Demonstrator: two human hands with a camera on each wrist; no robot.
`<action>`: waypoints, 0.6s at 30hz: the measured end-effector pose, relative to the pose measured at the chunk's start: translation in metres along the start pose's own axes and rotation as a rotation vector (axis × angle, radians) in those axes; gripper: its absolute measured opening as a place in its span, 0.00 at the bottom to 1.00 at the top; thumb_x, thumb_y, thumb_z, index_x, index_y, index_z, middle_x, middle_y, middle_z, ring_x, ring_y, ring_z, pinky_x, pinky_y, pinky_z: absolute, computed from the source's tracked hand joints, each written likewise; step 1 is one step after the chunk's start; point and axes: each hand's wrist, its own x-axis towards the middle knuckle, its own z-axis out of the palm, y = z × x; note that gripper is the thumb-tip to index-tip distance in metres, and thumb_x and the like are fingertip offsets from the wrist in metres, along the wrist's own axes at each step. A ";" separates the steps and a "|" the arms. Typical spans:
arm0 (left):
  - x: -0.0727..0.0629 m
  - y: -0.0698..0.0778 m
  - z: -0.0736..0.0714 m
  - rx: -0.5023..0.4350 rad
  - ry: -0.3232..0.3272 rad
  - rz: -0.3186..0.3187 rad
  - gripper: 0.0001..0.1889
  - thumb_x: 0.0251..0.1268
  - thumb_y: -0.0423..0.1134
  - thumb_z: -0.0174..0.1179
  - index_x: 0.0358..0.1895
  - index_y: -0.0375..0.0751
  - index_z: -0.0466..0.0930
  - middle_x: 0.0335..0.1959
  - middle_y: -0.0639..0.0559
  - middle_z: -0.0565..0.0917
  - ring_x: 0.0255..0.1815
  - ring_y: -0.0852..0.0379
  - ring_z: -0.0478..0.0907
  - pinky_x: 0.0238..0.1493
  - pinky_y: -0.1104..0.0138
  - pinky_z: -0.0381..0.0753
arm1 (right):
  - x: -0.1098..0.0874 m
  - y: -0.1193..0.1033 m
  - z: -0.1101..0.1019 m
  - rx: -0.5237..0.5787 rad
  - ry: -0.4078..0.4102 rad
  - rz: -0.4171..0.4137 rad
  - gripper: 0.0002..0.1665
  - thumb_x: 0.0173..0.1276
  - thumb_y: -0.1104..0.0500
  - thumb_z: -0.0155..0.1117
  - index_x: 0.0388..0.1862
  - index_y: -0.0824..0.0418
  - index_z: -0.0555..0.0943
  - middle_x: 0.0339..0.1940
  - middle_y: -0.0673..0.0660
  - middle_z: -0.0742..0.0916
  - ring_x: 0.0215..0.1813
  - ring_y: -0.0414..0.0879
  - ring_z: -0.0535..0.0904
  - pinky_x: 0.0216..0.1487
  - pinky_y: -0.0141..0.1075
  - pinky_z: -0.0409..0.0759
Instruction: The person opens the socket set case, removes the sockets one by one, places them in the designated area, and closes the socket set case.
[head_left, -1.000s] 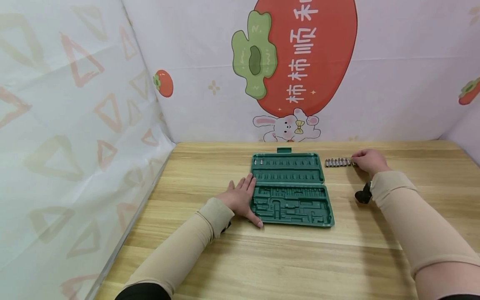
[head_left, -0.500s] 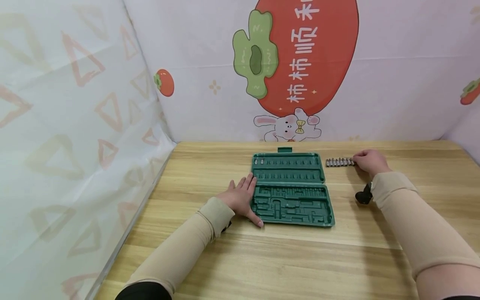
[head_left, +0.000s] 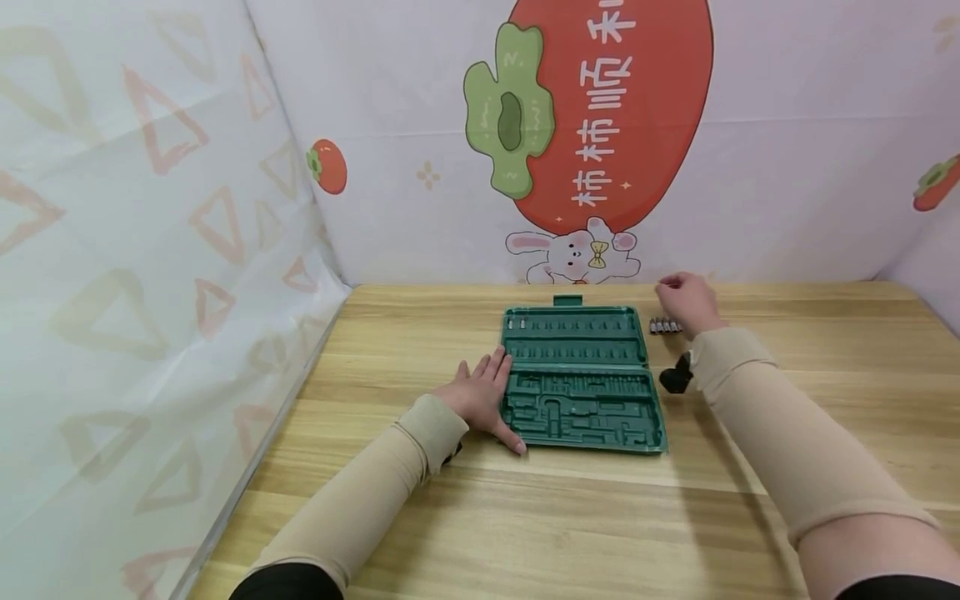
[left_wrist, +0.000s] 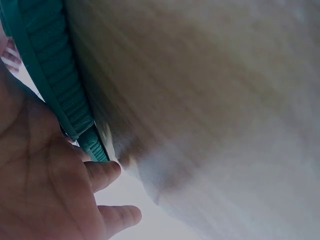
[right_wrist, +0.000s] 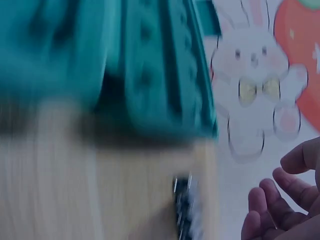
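A green moulded tool case [head_left: 585, 367] lies open on the table, with two small metal sockets [head_left: 517, 323] in the upper left of its far half. My left hand [head_left: 480, 400] rests flat with spread fingers against the case's left edge; the left wrist view shows its palm [left_wrist: 45, 175] beside the green rim [left_wrist: 55, 75]. Above a short row of metal sockets [head_left: 664, 326], right of the case, my right hand [head_left: 690, 302] is raised. Its thumb and fingers [right_wrist: 285, 175] come close together in the right wrist view; whether a socket is between them is not visible.
The wooden table [head_left: 585, 517] reaches back to a white wall sheet [head_left: 787, 183] printed with a persimmon and a rabbit. Another patterned sheet [head_left: 150, 275] hangs along the left side. A green latch tab [head_left: 567, 300] sticks out from the case's far edge.
My right hand has risen from the right end of the socket row and moved left, nearer the case. It now hides part of the row. My left hand has stayed in place.
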 end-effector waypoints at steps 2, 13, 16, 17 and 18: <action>0.000 -0.001 0.000 -0.002 0.000 -0.002 0.77 0.43 0.79 0.70 0.85 0.44 0.29 0.85 0.48 0.28 0.85 0.46 0.34 0.79 0.42 0.39 | 0.001 -0.018 0.014 0.021 -0.058 -0.014 0.32 0.84 0.53 0.44 0.74 0.74 0.66 0.70 0.75 0.72 0.67 0.67 0.69 0.65 0.58 0.73; 0.002 -0.002 0.000 0.012 0.005 0.000 0.78 0.42 0.80 0.69 0.85 0.44 0.28 0.85 0.47 0.29 0.85 0.46 0.35 0.79 0.43 0.39 | 0.006 -0.074 0.110 0.093 -0.384 -0.082 0.27 0.84 0.58 0.49 0.75 0.72 0.69 0.63 0.70 0.80 0.59 0.60 0.80 0.61 0.49 0.79; 0.003 -0.002 0.001 0.017 0.002 0.003 0.78 0.42 0.80 0.69 0.85 0.43 0.29 0.85 0.47 0.29 0.85 0.46 0.35 0.79 0.43 0.40 | 0.006 -0.083 0.131 0.139 -0.452 -0.065 0.28 0.84 0.59 0.49 0.76 0.71 0.68 0.67 0.70 0.79 0.61 0.59 0.81 0.58 0.45 0.81; 0.003 -0.002 0.001 0.015 0.001 0.003 0.78 0.42 0.80 0.69 0.85 0.44 0.29 0.85 0.47 0.29 0.85 0.46 0.35 0.79 0.43 0.40 | 0.006 -0.085 0.137 0.149 -0.462 -0.061 0.28 0.84 0.59 0.49 0.77 0.71 0.67 0.68 0.70 0.78 0.61 0.59 0.81 0.58 0.44 0.81; 0.004 -0.002 0.000 0.013 0.001 0.004 0.78 0.43 0.80 0.69 0.85 0.44 0.29 0.85 0.47 0.29 0.85 0.46 0.35 0.79 0.43 0.39 | 0.006 -0.087 0.141 0.154 -0.468 -0.054 0.28 0.84 0.59 0.49 0.77 0.71 0.66 0.69 0.70 0.77 0.62 0.59 0.81 0.58 0.44 0.82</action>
